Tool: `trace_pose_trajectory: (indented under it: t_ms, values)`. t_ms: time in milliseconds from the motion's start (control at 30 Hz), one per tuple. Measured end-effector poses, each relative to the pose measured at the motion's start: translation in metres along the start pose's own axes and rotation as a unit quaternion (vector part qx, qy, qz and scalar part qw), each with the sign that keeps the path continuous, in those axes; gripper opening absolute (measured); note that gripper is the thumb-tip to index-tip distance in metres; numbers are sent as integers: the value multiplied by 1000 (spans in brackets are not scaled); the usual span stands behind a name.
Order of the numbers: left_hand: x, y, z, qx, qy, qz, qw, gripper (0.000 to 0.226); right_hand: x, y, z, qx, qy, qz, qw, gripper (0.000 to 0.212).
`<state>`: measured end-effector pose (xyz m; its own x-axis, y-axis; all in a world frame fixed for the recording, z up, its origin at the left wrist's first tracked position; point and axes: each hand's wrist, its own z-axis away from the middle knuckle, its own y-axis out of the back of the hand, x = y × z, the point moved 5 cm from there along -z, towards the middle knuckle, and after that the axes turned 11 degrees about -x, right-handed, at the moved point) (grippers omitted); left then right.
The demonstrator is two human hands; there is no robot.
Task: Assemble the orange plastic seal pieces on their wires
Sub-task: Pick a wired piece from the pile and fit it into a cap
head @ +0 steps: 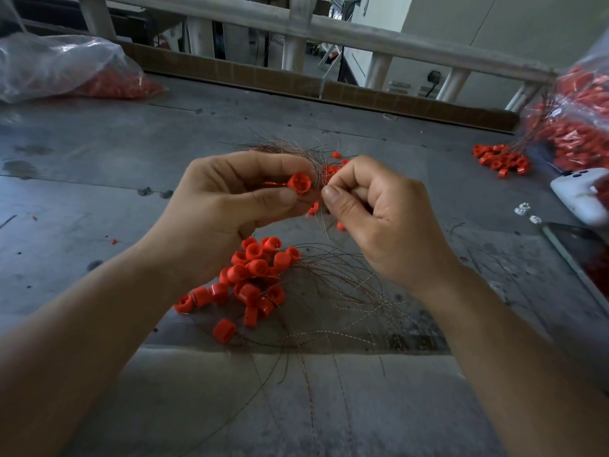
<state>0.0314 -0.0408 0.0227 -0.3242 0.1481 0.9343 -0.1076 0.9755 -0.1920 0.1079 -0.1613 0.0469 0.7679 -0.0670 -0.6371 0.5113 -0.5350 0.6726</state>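
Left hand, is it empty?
No, the left hand pinches an orange cap between thumb and fingers.

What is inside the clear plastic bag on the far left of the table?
Through the clear bag, orange seal pieces show at its right end. The crumpled, glaring film hides the rest of its contents.

seal pile (253, 278) is the marker. left of it bare table (82, 192), open pass. right of and in front of it loose wires (346, 291) sprawl, snaggy. just behind it left hand (230, 206) gripping a seal (299, 183) and right hand (372, 219) pinching a wire (323, 225) fill the air. far right: right bag (576, 120), white device (580, 196). far back left: left bag (66, 67).
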Motion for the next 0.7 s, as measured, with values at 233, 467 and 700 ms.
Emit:
trace_pose_trajectory:
  t_ms: [233,467,700]
  values:
    - [-2,0,-1,-25,3,43,999,28,2,4,1,7,-10,-13,1000,16]
    - [-3,2,-1,-26,1,40,999,26,0,5,1,10,-8,-1,1000,17]
    - [-1,1,-1,-23,-2,52,998,28,-1,5,1,6,-9,-27,1000,17]
